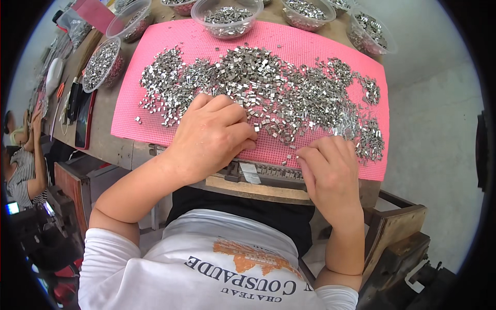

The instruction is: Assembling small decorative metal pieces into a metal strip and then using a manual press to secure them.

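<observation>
Many small silvery metal pieces (pixel 253 67), mostly flat and squarish, lie heaped across a pink textured mat (pixel 170 39). My left hand (pixel 219 132) is closed, its fingers curled down at the near side of the heap; whatever its fingertips hold is hidden. To its right, my right hand (pixel 330 168) pinches thumb and forefinger together, with a small bright metal piece (pixel 297 156) at the tips. A few loose pieces lie on the mat between the hands. Below them, a long metal rail (pixel 274 170) with a row of small divisions runs along the mat's near edge.
Clear plastic bowls of metal pieces, such as one bowl (pixel 227 23) at the back and another bowl (pixel 103 64) at the left, surround the mat. A red-edged phone (pixel 85 121) and orange-handled scissors (pixel 60 92) lie left. Another person (pixel 26 170) sits far left.
</observation>
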